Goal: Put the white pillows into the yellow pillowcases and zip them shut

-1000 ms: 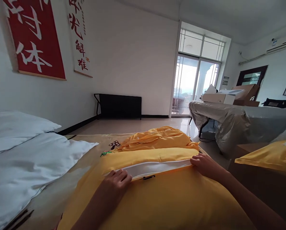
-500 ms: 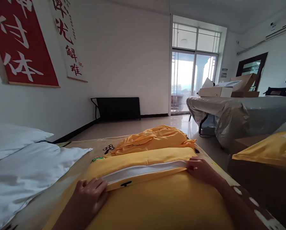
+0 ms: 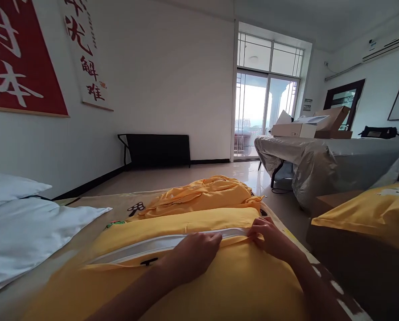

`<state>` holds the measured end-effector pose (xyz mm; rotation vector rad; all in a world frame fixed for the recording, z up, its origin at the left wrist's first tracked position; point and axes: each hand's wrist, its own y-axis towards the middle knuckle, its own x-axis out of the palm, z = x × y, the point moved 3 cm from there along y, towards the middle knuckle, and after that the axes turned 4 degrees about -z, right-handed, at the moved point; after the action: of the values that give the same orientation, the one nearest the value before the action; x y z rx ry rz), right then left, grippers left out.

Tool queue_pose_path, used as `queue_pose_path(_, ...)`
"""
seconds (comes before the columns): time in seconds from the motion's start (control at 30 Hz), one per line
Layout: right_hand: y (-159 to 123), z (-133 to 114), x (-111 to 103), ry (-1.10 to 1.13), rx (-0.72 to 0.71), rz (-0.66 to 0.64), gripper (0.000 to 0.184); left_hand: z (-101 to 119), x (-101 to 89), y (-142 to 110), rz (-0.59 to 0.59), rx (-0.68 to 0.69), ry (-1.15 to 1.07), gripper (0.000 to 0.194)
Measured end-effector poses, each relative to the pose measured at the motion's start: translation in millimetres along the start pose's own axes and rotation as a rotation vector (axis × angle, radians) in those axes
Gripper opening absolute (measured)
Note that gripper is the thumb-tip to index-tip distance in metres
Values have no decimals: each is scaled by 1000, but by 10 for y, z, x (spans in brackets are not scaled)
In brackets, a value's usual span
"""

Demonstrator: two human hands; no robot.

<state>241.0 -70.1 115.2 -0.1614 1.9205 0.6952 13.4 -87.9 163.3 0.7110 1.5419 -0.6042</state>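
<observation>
A yellow pillowcase fills the foreground with a white pillow showing through its long, gaping zip opening. My right hand pinches the cover at the right end of this slit. Over the middle of the opening is my left hand, its fingers curled closed near the fabric edge. Whether anything lies in those fingers is hidden. A small black print shows on the near flap, left of my left hand.
Crumpled orange-yellow cloth lies beyond the pillowcase on the patterned bed cover. White pillows are at left. On the right, another yellow pillow rests on a brown box. A plastic-covered table with cartons stands farther back.
My left hand has left the opening's left end and moved right to its middle. My right hand still grips the right end. The view has turned slightly right.
</observation>
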Motion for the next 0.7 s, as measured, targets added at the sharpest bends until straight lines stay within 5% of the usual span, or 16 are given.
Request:
queue_pose_path(0.33, 53, 96, 77, -153, -117, 191, 20, 307, 120, 1012, 96, -113, -383, 22)
queue_pose_path(0.7, 45, 190, 97, -32, -154, 277, 22, 313, 303, 1029, 142, -216, -503, 27)
